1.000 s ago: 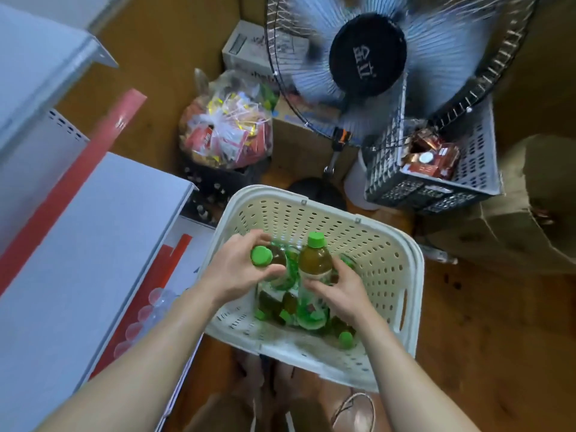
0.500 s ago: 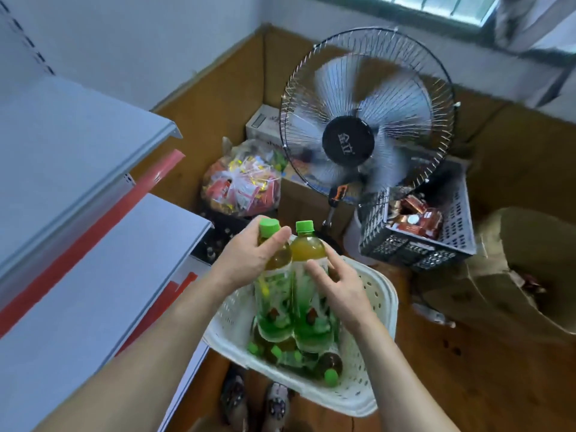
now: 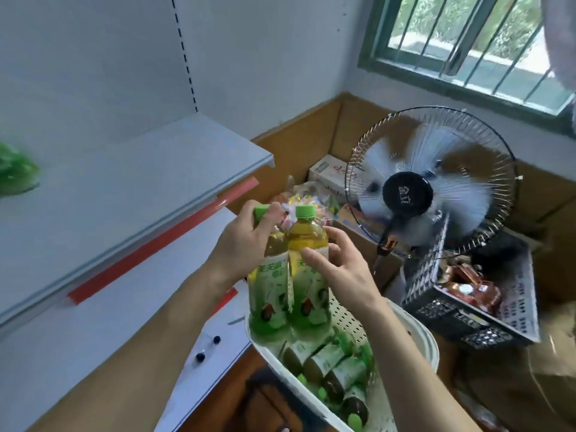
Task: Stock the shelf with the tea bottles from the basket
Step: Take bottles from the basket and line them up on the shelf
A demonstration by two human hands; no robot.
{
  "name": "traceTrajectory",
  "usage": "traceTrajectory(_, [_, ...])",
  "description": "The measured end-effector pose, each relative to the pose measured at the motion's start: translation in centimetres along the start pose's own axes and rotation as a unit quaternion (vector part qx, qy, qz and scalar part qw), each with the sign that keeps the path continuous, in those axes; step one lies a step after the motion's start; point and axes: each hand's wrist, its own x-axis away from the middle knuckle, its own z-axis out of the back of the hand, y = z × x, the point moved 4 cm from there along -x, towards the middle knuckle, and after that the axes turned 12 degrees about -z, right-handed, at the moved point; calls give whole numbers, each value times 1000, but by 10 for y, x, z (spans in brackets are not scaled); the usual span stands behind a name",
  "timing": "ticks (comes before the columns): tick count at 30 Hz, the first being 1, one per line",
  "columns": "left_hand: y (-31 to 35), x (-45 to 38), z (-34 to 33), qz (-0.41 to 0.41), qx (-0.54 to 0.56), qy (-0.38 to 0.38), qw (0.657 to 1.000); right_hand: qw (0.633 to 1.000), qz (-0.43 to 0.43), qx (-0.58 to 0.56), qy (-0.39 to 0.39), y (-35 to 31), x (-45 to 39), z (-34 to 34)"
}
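The grey shelf [image 3: 131, 179] lay bare left of the 2 raised bottles [image 3: 290, 275], except a green blur [image 3: 15, 173] at its far-left end. The fan [image 3: 433, 182] crowded the right.

Green-capped tea bottles [image 3: 290, 275], cream basket [image 3: 417, 335]

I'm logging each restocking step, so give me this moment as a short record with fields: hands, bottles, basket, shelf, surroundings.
left hand: left hand grips the neck of the left tea bottle
right hand: right hand holds the right tea bottle
bottles: both upright, side by side, touching, raised above the basket
basket: white basket, more tea bottles lying inside
shelf: grey shelf to the left, a blurred green item at its far left edge
surroundings: fan running; dark crate below it
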Motion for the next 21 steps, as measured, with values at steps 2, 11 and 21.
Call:
traceTrajectory(2, [7,7,24,-5,5,16,1000,1000,19,-1,-24,-19,6,-19])
traceTrajectory(11, [53,63,168,-57,9,94,994,991,99,-10,-93,-127,67,-141])
traceTrajectory(21, [40,146,334,-57,-104,315,942,958,249,60,-131,-208,107,-274])
